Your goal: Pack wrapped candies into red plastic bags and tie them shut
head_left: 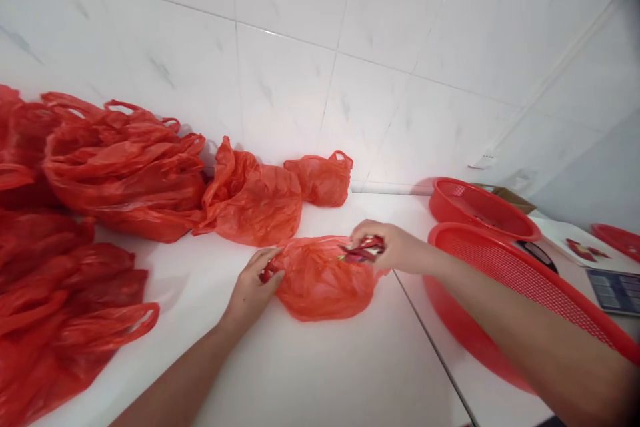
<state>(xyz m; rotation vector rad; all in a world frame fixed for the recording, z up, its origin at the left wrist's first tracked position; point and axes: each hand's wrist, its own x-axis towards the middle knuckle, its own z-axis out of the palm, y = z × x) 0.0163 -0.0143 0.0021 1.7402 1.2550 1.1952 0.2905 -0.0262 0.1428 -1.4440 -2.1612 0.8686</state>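
Note:
A thin red plastic bag (325, 290) lies on the white table in front of me, its mouth spread. My left hand (254, 283) is closed on the bag's left edge, with bunched red plastic showing between thumb and fingers. Over the bag's right side, my right hand (393, 248) grips several small dark red pieces (361, 252) with pale and greenish bits; their kind is too small to tell. What lies inside the bag is hidden by its folds.
Filled red plastic bags (125, 173) crowd the left side and the tiled wall. A small red bag (325, 180) stands behind. To the right are a large red mesh basket (520, 280), another red basket (480, 207) and a scale (615, 290) beside a white tray (555, 233) with red pieces.

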